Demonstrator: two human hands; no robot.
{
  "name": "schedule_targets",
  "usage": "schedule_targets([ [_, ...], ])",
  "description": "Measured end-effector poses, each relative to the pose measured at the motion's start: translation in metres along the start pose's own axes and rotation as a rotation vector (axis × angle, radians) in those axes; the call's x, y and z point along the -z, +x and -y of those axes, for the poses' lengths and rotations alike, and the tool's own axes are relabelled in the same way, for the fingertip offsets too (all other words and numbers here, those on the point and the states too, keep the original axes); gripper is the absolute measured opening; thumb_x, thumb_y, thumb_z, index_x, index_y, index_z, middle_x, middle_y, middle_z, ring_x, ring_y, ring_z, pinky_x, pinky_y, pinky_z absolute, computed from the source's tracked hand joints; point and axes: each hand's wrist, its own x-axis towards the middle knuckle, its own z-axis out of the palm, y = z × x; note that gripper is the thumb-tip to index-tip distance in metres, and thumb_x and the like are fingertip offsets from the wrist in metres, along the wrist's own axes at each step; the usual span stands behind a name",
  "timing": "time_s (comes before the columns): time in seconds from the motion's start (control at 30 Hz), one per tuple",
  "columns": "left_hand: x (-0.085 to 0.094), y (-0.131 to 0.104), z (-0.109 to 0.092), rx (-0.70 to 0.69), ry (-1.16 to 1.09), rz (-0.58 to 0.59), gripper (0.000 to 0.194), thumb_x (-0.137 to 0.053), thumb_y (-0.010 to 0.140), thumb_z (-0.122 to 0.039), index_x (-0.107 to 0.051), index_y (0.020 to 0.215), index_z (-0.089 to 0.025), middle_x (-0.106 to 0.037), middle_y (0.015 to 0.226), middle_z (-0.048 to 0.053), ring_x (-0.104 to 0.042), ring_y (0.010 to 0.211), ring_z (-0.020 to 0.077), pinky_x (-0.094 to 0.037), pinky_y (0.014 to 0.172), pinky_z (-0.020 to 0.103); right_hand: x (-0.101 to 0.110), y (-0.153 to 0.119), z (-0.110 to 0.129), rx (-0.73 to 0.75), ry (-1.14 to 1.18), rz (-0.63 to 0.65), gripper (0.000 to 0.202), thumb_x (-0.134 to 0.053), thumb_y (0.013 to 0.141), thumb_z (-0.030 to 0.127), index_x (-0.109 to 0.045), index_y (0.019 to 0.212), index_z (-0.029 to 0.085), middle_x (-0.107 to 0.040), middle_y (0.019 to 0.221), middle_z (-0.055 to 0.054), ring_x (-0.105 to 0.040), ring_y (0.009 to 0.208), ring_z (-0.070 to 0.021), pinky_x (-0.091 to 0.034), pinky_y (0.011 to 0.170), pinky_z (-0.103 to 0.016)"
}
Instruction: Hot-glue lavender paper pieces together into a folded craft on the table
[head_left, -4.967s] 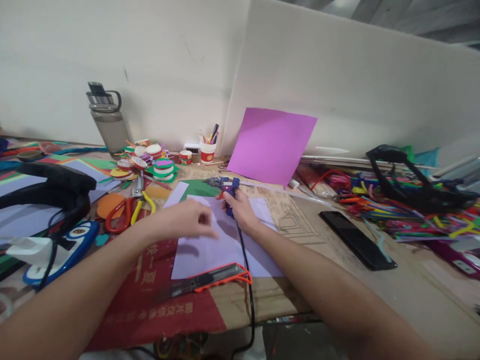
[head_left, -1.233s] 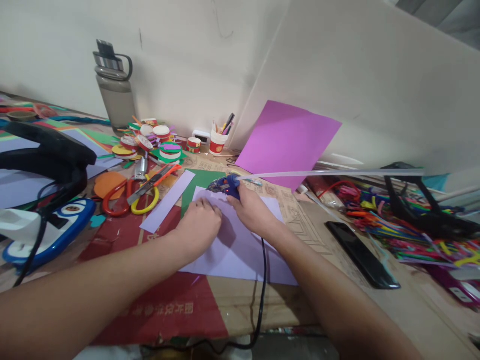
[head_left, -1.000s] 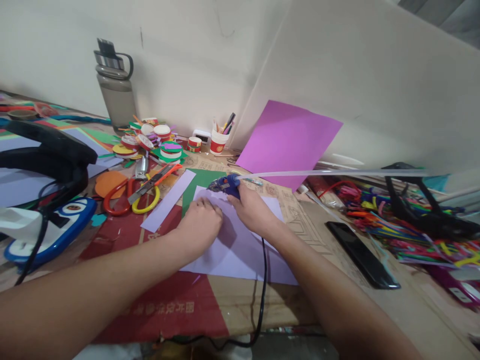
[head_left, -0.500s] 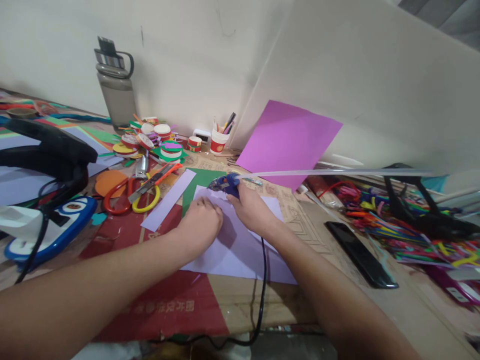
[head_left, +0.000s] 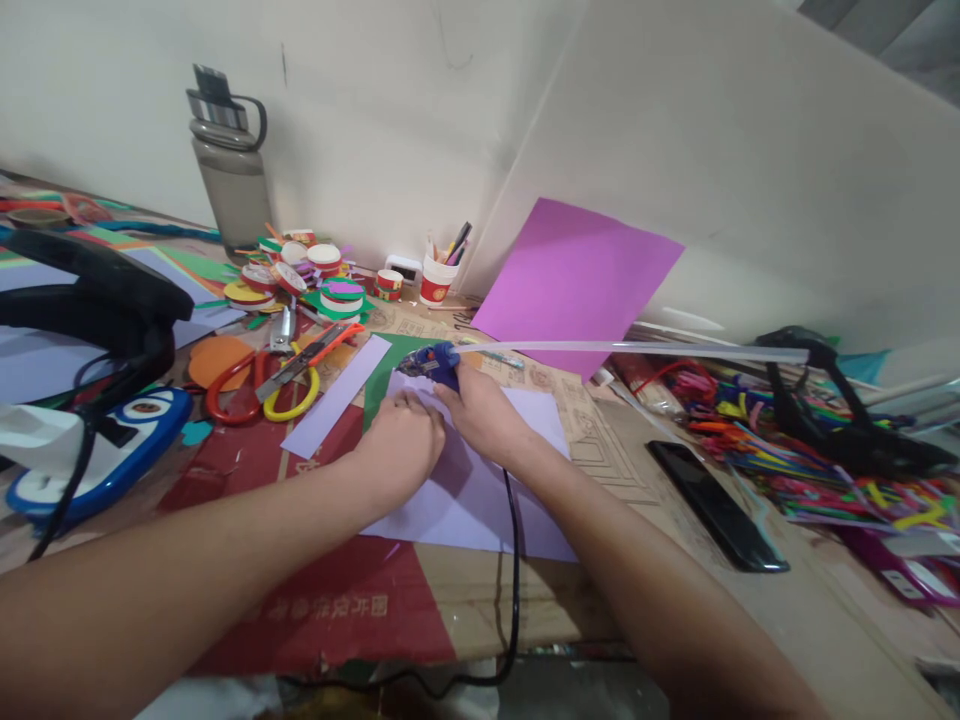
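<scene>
A light purple sheet (head_left: 480, 500) lies on the cardboard, partly over a green sheet (head_left: 377, 385). My left hand (head_left: 405, 440) rests on the purple sheet with its fingers curled in; whether they pinch the paper is hidden. My right hand (head_left: 480, 405) is wrapped round a blue glue gun (head_left: 441, 366), from which a long clear glue stick (head_left: 637, 349) sticks out to the right and a black cord hangs down. The gun's nozzle is over the sheet's top left edge, just beyond my left hand. A narrow purple strip (head_left: 337, 397) lies to the left.
Red and yellow scissors (head_left: 238, 393), an orange cutter (head_left: 315, 355) and a blue-and-white object (head_left: 97, 460) lie left. Behind stand a bottle (head_left: 232, 185) and a cup of pens (head_left: 437, 280). A magenta sheet (head_left: 581, 285) leans on the wall; a phone (head_left: 716, 505) lies right.
My right hand has moved the glue gun a little to the left along the paper's top edge, and the glue stick and cord have shifted with it. My left hand has stayed nearly in place.
</scene>
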Motion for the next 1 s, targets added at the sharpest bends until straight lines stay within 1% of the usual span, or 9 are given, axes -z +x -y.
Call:
schedule_targets([
  [0.1, 0.000, 0.000, 0.000, 0.001, 0.001, -0.026, 0.041, -0.038, 0.084, -0.005, -0.058, 0.118, 0.004, -0.062, 0.110, 0.030, -0.063, 0.094, 0.0337, -0.045, 0.073, 0.041, -0.001, 0.001, 0.000, 0.005, -0.001, 0.001, 0.024, -0.046, 0.092, 0.026, -0.050, 0.111, 0.012, -0.066, 0.105, -0.016, -0.063, 0.096, -0.0247, -0.045, 0.080, -0.033],
  [0.2, -0.001, -0.001, 0.001, -0.009, -0.013, -0.040, 0.038, -0.039, 0.084, -0.006, -0.060, 0.115, 0.002, -0.064, 0.107, 0.028, -0.063, 0.092, 0.0330, -0.045, 0.072, 0.041, 0.000, 0.000, -0.001, 0.004, 0.015, -0.005, 0.025, -0.046, 0.092, 0.025, -0.050, 0.113, 0.012, -0.066, 0.106, -0.017, -0.062, 0.097, -0.0249, -0.045, 0.081, -0.034],
  [0.3, 0.000, -0.001, 0.003, -0.017, -0.032, -0.023, 0.034, -0.043, 0.084, -0.009, -0.061, 0.112, -0.001, -0.064, 0.106, 0.026, -0.062, 0.094, 0.0333, -0.045, 0.074, 0.042, 0.004, -0.003, -0.003, -0.007, 0.010, -0.017, 0.026, -0.046, 0.091, 0.025, -0.049, 0.113, 0.012, -0.065, 0.106, -0.017, -0.062, 0.099, -0.0255, -0.045, 0.082, -0.034],
  [0.4, 0.002, -0.001, 0.004, -0.003, -0.052, 0.004, 0.030, -0.045, 0.085, -0.011, -0.062, 0.109, -0.003, -0.064, 0.104, 0.025, -0.062, 0.096, 0.0323, -0.046, 0.075, 0.040, 0.010, -0.007, -0.006, -0.038, -0.022, -0.012, 0.023, -0.047, 0.091, 0.025, -0.050, 0.110, 0.012, -0.066, 0.102, -0.017, -0.063, 0.096, -0.0265, -0.045, 0.079, -0.034],
  [0.5, 0.003, 0.000, 0.003, 0.010, -0.052, -0.004, 0.027, -0.045, 0.086, -0.012, -0.063, 0.105, -0.005, -0.065, 0.102, 0.024, -0.062, 0.093, 0.0316, -0.046, 0.073, 0.039, 0.015, -0.009, -0.010, -0.060, -0.042, -0.004, 0.021, -0.047, 0.090, 0.024, -0.051, 0.108, 0.013, -0.067, 0.100, -0.016, -0.063, 0.094, -0.0271, -0.045, 0.076, -0.034],
  [0.6, 0.002, 0.000, 0.003, 0.021, -0.057, -0.008, 0.025, -0.045, 0.086, -0.013, -0.064, 0.101, -0.006, -0.066, 0.099, 0.022, -0.062, 0.089, 0.0308, -0.045, 0.071, 0.039, 0.015, -0.010, -0.012, -0.065, -0.051, -0.006, 0.022, -0.047, 0.090, 0.025, -0.051, 0.108, 0.013, -0.067, 0.099, -0.016, -0.063, 0.094, -0.0273, -0.045, 0.075, -0.034],
  [0.67, 0.002, 0.000, 0.002, 0.023, -0.050, -0.007, 0.026, -0.044, 0.087, -0.013, -0.064, 0.102, -0.005, -0.065, 0.101, 0.024, -0.062, 0.091, 0.0313, -0.045, 0.072, 0.039, 0.013, -0.008, -0.010, -0.061, -0.046, -0.005, 0.022, -0.047, 0.090, 0.025, -0.051, 0.108, 0.013, -0.067, 0.099, -0.016, -0.063, 0.094, -0.0271, -0.045, 0.076, -0.034],
  [0.8, 0.000, -0.001, 0.002, -0.001, -0.031, -0.026, 0.033, -0.040, 0.086, -0.009, -0.061, 0.111, -0.002, -0.064, 0.106, 0.026, -0.062, 0.095, 0.0330, -0.044, 0.073, 0.040, 0.007, -0.004, -0.003, -0.042, -0.021, -0.007, 0.025, -0.046, 0.090, 0.025, -0.051, 0.111, 0.012, -0.066, 0.103, -0.016, -0.063, 0.097, -0.0263, -0.046, 0.080, -0.035],
  [1.0, -0.002, 0.000, 0.000, 0.021, -0.055, -0.024, 0.035, -0.039, 0.085, -0.007, -0.060, 0.112, -0.002, -0.064, 0.101, 0.024, -0.061, 0.090, 0.0309, -0.042, 0.070, 0.039, 0.001, 0.000, 0.002, -0.024, 0.034, -0.003, 0.029, -0.045, 0.091, 0.025, -0.050, 0.116, 0.011, -0.065, 0.106, -0.017, -0.063, 0.098, -0.0256, -0.046, 0.082, -0.035],
])
